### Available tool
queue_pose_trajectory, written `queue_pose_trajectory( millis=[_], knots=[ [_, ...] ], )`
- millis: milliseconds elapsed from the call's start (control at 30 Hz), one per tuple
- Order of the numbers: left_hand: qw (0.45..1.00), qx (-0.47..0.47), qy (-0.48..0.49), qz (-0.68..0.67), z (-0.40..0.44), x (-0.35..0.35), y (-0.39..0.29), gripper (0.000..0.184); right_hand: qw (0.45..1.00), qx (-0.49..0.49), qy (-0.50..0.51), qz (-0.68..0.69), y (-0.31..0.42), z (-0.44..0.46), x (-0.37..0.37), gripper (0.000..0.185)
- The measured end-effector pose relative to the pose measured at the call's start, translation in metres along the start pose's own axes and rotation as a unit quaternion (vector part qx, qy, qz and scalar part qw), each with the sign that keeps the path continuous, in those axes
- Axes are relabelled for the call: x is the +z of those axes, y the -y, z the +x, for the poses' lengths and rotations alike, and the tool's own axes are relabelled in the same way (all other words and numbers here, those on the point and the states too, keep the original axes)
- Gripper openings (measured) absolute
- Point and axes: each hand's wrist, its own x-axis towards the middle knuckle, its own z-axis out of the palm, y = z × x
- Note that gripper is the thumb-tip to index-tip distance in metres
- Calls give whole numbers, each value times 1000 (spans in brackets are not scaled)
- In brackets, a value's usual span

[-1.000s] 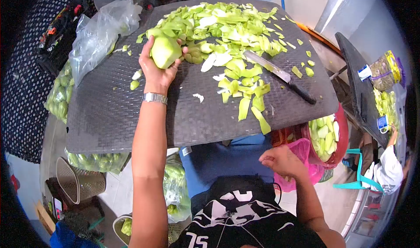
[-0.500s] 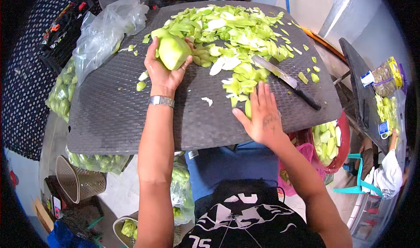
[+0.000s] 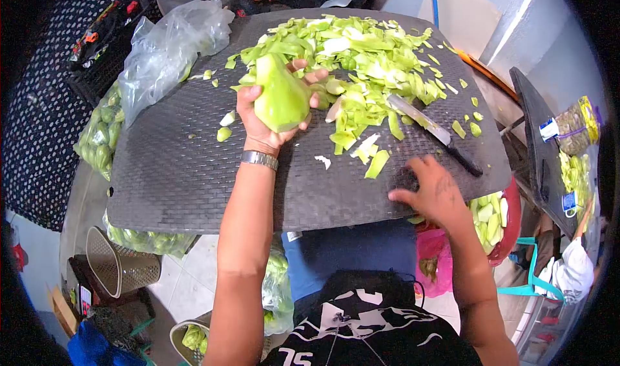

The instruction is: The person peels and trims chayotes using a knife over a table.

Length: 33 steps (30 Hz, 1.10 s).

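Observation:
My left hand [image 3: 263, 125] is wrapped from below around a large, pear-shaped, peeled green fruit [image 3: 279, 94], held above the table. Several fingertips show on its far side; I cannot tell its exact kind. My right hand [image 3: 434, 190] is over the table's near edge, thumb and fingers apart, with nothing in it. Just beyond that hand lies a knife [image 3: 423, 118], its black handle toward me and its blade against the peelings. A broad heap of green peelings [image 3: 361, 56] spreads over the far half of the dark woven-pattern table [image 3: 194, 185].
A clear plastic bag [image 3: 174, 46] lies on the table's left corner. Bagged green fruit [image 3: 100, 136] hangs below it. A red basin [image 3: 507, 230] of peeled pieces stands beneath the right edge, near a pink net bag [image 3: 434, 259]. Beige baskets [image 3: 139, 272] sit lower left. Another person's arm [image 3: 586, 217] shows far right.
My right hand has drawn back from the peelings toward the near edge, its fingers now curled and lifted. The fruit in my left hand has turned upright. The camera view has shifted slightly.

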Motion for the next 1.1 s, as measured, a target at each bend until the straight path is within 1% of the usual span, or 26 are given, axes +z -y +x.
queue_pose_trajectory(
  millis=[33, 67, 133, 167, 267, 333, 400, 467, 533, 567, 633, 667, 767, 800, 867, 900, 967, 1000, 1033, 1067, 1100],
  knots=[
    [1000, -2, 4, -13, 2, 0, 2, 97, 999, -7, 1, 33, -5, -5, 3, 57],
    [1000, -9, 10, -12, 3, 1, 3, 98, 998, -14, 1, 67, -9, -9, 4, 56],
    [1000, -21, 23, -4, 3, 4, 1, 99, 997, -17, -11, 72, -9, -16, -2, 56],
    [1000, -19, 5, 9, 3, 6, 2, 99, 997, -19, -18, 77, -7, -20, -6, 56],
    [1000, -19, -10, 13, 4, 7, 2, 101, 998, 22, -16, 61, -7, -40, -26, 52],
    [1000, -17, -16, 19, 3, 4, 2, 102, 979, 70, 180, 73, -20, -62, -33, 48],
    [999, -15, -16, 28, 5, 5, 1, 102, 950, 82, 292, 73, -22, -75, -25, 44],
    [1000, -17, -11, 13, 6, 3, 0, 102, 940, 68, 329, 62, -20, -88, 1, 40],
    [1000, -19, -11, 3, 6, 3, 1, 103, 989, 53, 140, -16, -40, -102, 68, 40],
    [1000, -18, -13, 2, 8, 5, 1, 103, 997, 42, 40, -59, -56, -105, 108, 41],
    [1000, -17, -24, 8, 4, 8, 3, 105, 995, 47, -33, -77, -98, -110, 188, 40],
    [999, -14, -25, 16, 5, 8, 2, 107, 992, 46, -75, -86, -114, -103, 207, 40],
    [999, -21, -32, 27, 3, 13, 2, 111, 999, 29, -7, -35, -129, -101, 210, 41],
    [999, -22, -30, 28, 5, 14, 3, 112, 998, 20, 23, -50, -127, -101, 205, 40],
    [999, -30, 6, -10, 8, 9, 2, 113, 993, 3, 83, -81, -123, -104, 191, 38],
    [999, -32, 22, -27, 7, 6, 2, 113, 988, -28, 136, -61, -115, -104, 176, 35],
    [999, -29, 24, -14, 7, 2, 1, 113, 966, -94, 240, -19, -85, -103, 128, 30],
    [999, -28, 22, -10, 5, 2, 2, 113, 949, -104, 294, 53, -61, -97, 90, 27],
    [1000, -27, 10, 4, 3, 4, 2, 113, 923, -111, 346, 127, -33, -85, 43, 25],
    [999, -26, 2, 19, 5, 8, 0, 114, 891, -116, 393, 198, -16, -75, 14, 22],
    [999, -27, -7, 32, 5, 10, 1, 114, 911, -46, 281, 299, -12, -74, 6, 24]
  ],
)
